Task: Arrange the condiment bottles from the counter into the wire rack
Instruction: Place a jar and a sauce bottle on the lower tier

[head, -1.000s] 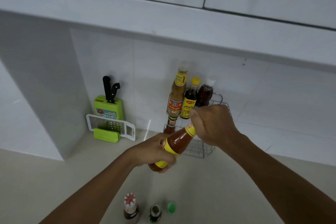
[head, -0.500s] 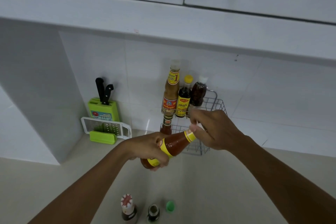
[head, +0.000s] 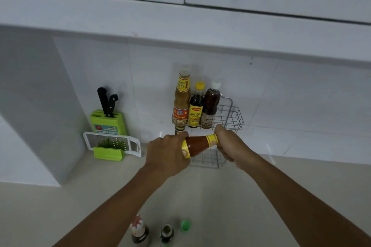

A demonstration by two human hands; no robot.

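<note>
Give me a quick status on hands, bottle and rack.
Both hands, left hand, right hand, gripping red sauce bottle, tilted sideways before wire rack. Nothing blocking.

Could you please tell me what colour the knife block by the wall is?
The knife block is bright green, seen in the head view.

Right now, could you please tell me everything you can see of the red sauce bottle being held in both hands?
The red sauce bottle is clear, filled with reddish-brown sauce, with yellow bands at neck and body. It lies nearly horizontal, held above the counter before the wire rack. The left hand grips its body; the right hand covers its cap end, hiding the cap.
</note>
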